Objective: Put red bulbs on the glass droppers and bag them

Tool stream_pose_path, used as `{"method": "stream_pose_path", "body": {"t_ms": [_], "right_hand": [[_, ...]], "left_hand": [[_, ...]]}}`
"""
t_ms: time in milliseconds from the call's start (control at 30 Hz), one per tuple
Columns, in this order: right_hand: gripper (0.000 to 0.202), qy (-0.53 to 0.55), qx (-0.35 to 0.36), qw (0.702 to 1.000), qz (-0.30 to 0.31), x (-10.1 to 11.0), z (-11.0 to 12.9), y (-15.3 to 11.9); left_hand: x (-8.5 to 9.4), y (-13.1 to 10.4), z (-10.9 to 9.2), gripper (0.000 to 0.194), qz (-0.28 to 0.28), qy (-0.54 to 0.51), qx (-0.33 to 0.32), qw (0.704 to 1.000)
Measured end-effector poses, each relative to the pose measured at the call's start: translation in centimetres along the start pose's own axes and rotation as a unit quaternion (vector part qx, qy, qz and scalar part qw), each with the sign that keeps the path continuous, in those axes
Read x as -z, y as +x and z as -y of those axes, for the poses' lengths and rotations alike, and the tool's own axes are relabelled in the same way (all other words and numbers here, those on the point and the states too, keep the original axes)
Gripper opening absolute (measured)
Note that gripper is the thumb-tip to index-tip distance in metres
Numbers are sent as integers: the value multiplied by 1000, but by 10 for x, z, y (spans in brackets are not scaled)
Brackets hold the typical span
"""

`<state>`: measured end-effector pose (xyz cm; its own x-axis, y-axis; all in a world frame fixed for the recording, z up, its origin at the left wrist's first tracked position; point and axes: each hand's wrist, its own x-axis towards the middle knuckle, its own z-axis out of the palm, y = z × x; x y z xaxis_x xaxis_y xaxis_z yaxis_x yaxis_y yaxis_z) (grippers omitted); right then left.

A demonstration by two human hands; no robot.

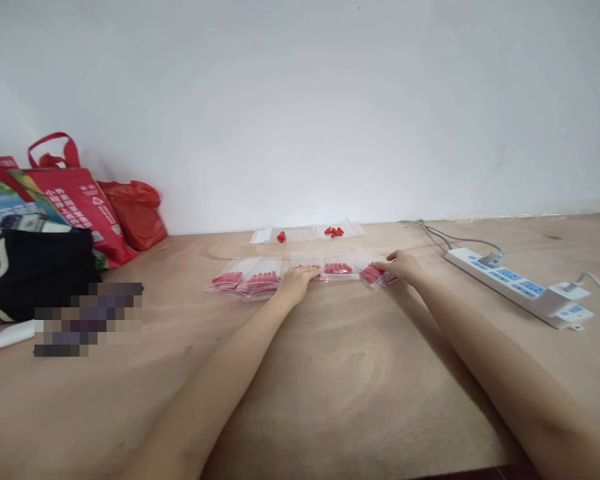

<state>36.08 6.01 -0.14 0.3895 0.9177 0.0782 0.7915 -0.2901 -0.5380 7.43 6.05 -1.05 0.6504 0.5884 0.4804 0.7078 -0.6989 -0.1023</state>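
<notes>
Several clear zip bags lie in a row across the table, holding slim clear sticks with red ends. My left hand rests with fingers stretched out over a middle bag, partly hiding its red ends. Beside it on the right is another bag. My right hand pinches the rightmost bag, which lies at a slant; its thumb is partly hidden. Left of my left hand, bags overlap, with red ends showing in one bag and in the outermost bag.
Near the wall lie another clear bag and loose red pieces. A white power strip with grey cables stands at right. At left are a red shopping bag, a red plastic bag, black cloth and a blurred dark object.
</notes>
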Motion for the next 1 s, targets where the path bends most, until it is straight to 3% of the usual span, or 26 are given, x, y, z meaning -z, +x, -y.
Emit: {"method": "stream_pose_path", "body": {"t_ms": [133,267,400,567,633,733,867,1000], "right_hand": [[38,74,-20,993,89,-2,3,-1],[28,137,-58,981,128,1,2,-2],[22,272,-84,955,84,14,1,-2],[21,405,-50,912,46,27,15,-6],[21,479,-34,875,65,17,28,-15],[19,496,-34,861,103,-13,50,-39],[17,512,-29,845,149,-54,75,-74],[14,541,-7,823,174,-72,88,-90]], "left_hand": [[3,1,-1,36,-12,21,-2,1000],[7,-5,-10,32,-25,33,-14,999],[13,-25,-14,31,-46,17,-63,997],[22,-52,-7,28,-109,-19,-82,991],[26,-57,-5,28,-127,-20,-70,989],[32,-55,-5,29,-134,-7,-77,988],[38,-46,-3,31,-116,50,-154,980],[35,-40,3,23,-151,89,-219,960]]}}
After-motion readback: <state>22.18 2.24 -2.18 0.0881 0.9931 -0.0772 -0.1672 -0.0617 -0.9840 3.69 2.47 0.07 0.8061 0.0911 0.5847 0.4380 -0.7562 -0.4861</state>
